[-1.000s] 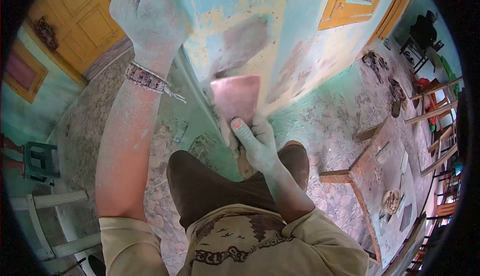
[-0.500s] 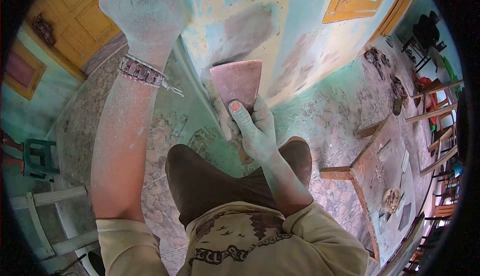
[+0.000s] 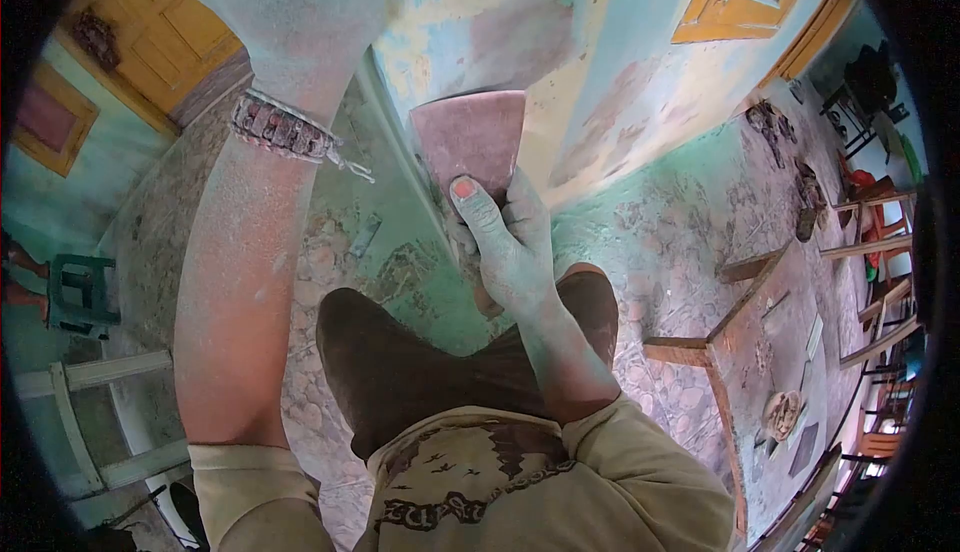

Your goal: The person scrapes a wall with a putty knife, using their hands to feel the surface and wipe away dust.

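Observation:
A wide scraper with a flat, reddish-brown blade (image 3: 468,140) is gripped in my right hand (image 3: 508,252), thumb laid along the blade's base and fingers curled behind. Its edge points up at the wall corner; whether it touches the wall I cannot tell. The wall (image 3: 510,37) has patchy blue and cream paint with a bare greyish-brown area just above the blade. Higher up at the left, my dust-covered left hand (image 3: 295,17) is raised beside the wall corner, with a woven bracelet (image 3: 285,130) on its wrist. The frame's top edge cuts off its fingers.
At right stands a dusty wooden table (image 3: 745,392) with a round dish (image 3: 783,414) on it. A green stool (image 3: 83,292) and a pale wooden frame (image 3: 110,367) are at left. Sandals (image 3: 770,127) lie by the wall; a yellow door (image 3: 160,22) is behind.
The scraper and my right hand have risen a little along the wall corner. My view has shifted slightly, so the wall and table appear farther right.

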Available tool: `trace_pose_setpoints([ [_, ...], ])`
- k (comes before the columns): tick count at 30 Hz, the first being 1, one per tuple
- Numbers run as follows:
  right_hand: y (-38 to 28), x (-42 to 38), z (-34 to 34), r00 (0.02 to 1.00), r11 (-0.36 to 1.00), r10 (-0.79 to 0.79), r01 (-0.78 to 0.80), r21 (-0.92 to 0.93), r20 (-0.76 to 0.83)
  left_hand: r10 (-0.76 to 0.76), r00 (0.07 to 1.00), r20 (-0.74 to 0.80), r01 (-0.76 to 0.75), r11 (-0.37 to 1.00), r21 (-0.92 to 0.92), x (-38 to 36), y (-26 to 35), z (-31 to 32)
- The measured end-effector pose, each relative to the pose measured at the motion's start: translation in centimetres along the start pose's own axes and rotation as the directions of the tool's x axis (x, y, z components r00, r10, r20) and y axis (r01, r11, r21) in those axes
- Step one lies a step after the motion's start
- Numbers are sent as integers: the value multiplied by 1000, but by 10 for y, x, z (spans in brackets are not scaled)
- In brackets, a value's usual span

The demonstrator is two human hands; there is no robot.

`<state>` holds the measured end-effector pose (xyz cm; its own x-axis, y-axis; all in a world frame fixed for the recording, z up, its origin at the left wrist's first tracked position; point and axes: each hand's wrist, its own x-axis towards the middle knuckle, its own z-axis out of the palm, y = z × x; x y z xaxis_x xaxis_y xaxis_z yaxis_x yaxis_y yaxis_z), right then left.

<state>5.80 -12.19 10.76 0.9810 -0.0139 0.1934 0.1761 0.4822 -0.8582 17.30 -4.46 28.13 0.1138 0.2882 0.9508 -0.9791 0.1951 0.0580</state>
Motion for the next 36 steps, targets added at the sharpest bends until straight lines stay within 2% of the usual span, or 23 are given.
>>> trace_pose_setpoints([
  [1,0,-2,-3,1000,1000,17,-17,-13,-1,-36,999,-15,36,999,26,1,2,0],
  [4,-6,4,-1,999,1000,-5,4,17,43,-118,991,57,123,988,-88,6,12,-8],
  [7,-5,1,3,1000,1000,15,-15,-12,3,-94,981,170,114,987,-113,1,12,-14],
  [10,-2,5,3,998,995,-58,59,-79,8,-104,987,123,122,981,-152,5,8,-13],
  [13,-2,3,3,998,999,-37,37,-1,46,-53,990,129,74,983,-166,2,1,-13],
  [14,-3,4,5,998,999,-14,11,47,66,-54,994,98,67,989,-134,1,-1,-12],
  [16,7,0,4,999,999,-38,38,-27,-11,-96,995,-21,95,994,-44,2,3,-1],
  [18,5,4,10,998,998,-62,61,-21,-24,-90,993,-78,92,995,24,6,5,2],
  [20,-8,5,17,998,996,-60,60,66,-7,-74,997,-3,74,997,9,2,6,-2],
  [22,-14,7,20,1000,995,3,-1,100,-18,-117,990,84,124,989,-78,0,12,-11],
  [24,-18,10,21,1000,993,19,-17,114,-16,-123,990,70,129,987,-98,4,10,-9],
  [25,-16,8,20,1000,994,8,-7,111,-9,-98,995,5,99,994,-55,5,4,-2],
  [27,-19,8,20,1000,994,9,-8,110,-7,-87,996,8,87,996,-10,4,5,-2],
  [28,-27,11,24,1000,994,15,-14,111,-9,-97,992,75,98,995,-10,4,11,-8],
  [30,-28,9,23,999,994,32,-30,104,-18,-116,986,118,120,993,-23,-1,15,-11],
  [36,-24,7,22,1000,991,3,0,131,-22,-75,997,11,75,997,-26,6,2,-5],
])
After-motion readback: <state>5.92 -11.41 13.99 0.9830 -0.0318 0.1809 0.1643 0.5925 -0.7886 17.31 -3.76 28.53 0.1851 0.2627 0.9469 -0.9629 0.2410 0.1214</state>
